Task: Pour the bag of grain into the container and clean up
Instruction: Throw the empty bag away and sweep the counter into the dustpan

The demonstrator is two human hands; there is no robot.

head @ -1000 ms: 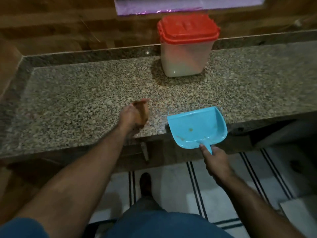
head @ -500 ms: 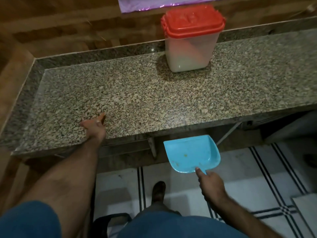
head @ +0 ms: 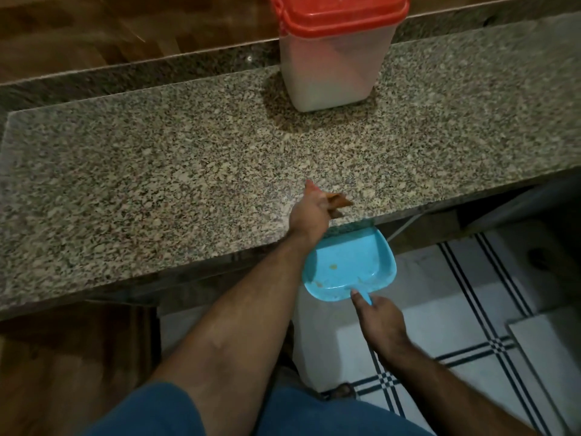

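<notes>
A translucent container [head: 330,70] with a red lid [head: 339,17], shut, stands at the back of the granite counter [head: 157,184]. It holds pale grain in its lower part. My right hand [head: 380,322] grips the handle of a blue dustpan [head: 349,265], held just under the counter's front edge. A few small grains [head: 333,266] lie in the pan. My left hand [head: 311,209] rests on the counter's front edge right above the pan, its fingers blurred and stretched toward the right, with nothing held in it. No bag is in view.
A wooden wall panel [head: 94,33] runs behind the counter. Below the counter lies a white tiled floor [head: 456,325] with dark stripes. My blue-clad legs [head: 283,413] and a foot fill the bottom of the view.
My left hand has slid right along the counter's front edge, from the left part to just above the dustpan. My right hand has lifted the dustpan back up under the edge.
</notes>
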